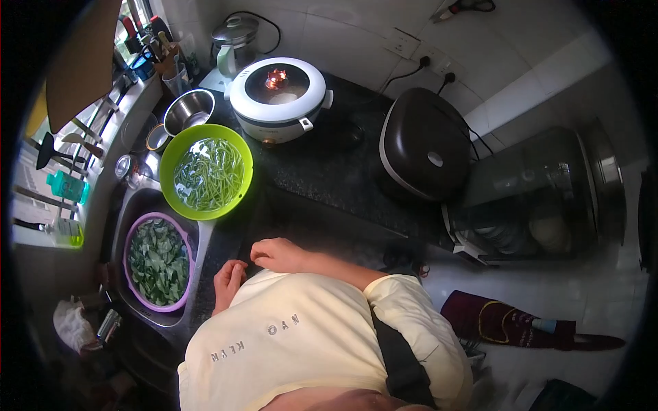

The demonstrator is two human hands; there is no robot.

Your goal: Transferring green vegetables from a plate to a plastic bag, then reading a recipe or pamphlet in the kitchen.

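In front of my shirt, my left hand [229,284] is bent by the dark counter edge, to the right of the sink. My right hand [280,255] is just beside it, fingers loosely curled downward. I see nothing in either hand, but the fingertips are partly hidden. A bright green plastic basin [171,192] of long green stems in water stands on the counter beyond my hands. Within the steel sink [203,241] sits a purple plastic basin [191,272] filled with dark leafy greens.
A white electric cooker [267,123] with a glass lid stands at the back. Beside the green basin are a steel bowl [190,110] and a glass jar [131,169]. A dark rice cooker [426,149] and a dish cabinet [524,190] are on the right.
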